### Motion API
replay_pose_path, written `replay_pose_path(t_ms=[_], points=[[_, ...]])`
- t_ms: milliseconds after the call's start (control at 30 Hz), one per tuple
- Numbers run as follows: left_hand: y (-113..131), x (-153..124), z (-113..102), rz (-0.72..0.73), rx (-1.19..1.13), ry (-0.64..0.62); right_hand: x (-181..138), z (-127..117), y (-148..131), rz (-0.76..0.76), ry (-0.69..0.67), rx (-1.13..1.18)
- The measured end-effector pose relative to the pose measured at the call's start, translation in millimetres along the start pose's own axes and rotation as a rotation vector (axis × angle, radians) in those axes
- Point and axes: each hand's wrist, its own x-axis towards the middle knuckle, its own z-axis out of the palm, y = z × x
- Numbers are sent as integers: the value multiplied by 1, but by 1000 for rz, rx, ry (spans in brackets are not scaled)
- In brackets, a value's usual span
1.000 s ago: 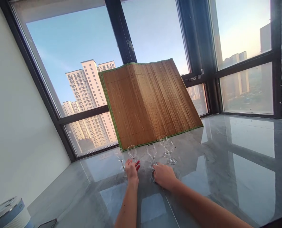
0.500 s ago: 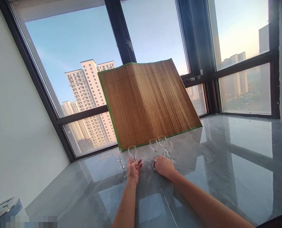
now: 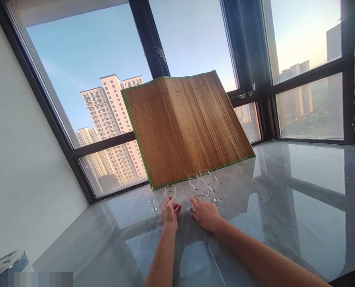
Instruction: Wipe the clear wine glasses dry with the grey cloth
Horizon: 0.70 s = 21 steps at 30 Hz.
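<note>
Several small clear stemmed wine glasses stand in a loose row on the glossy grey surface. My left hand (image 3: 170, 213) is closed around the stem of one wine glass (image 3: 170, 191), whose bowl shows above the fingers. Left of it stands another glass (image 3: 149, 194), untouched. My right hand (image 3: 206, 214) lies low with index finger and thumb apart, just in front of a glass (image 3: 194, 181); whether a fingertip touches its foot is unclear. Two more glasses, one nearer (image 3: 212, 184) and one behind it (image 3: 204, 174), stand beyond the right hand's knuckles.
A bamboo mat (image 3: 183, 127) with green edging leans against the dark window frame (image 3: 153, 40) behind the glasses. A seam runs along the shiny grey surface (image 3: 105, 247). At the lower left is part of a round-lidded container (image 3: 11, 261). A white wall (image 3: 22, 159) rises on the left.
My left hand and its glass have shifted slightly right, and its fingers have closed on the stem. My right hand's fingers have spread from a tighter grip near the glass's foot.
</note>
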Motion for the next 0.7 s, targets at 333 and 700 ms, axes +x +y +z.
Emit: replay_pose_path(t_ms=[333, 700], points=[[0, -14, 7, 1, 147, -33, 6, -5, 4, -67, -2, 246], [-1, -34, 18, -181, 250, -288, 13, 6, 9, -154, 185, 596]])
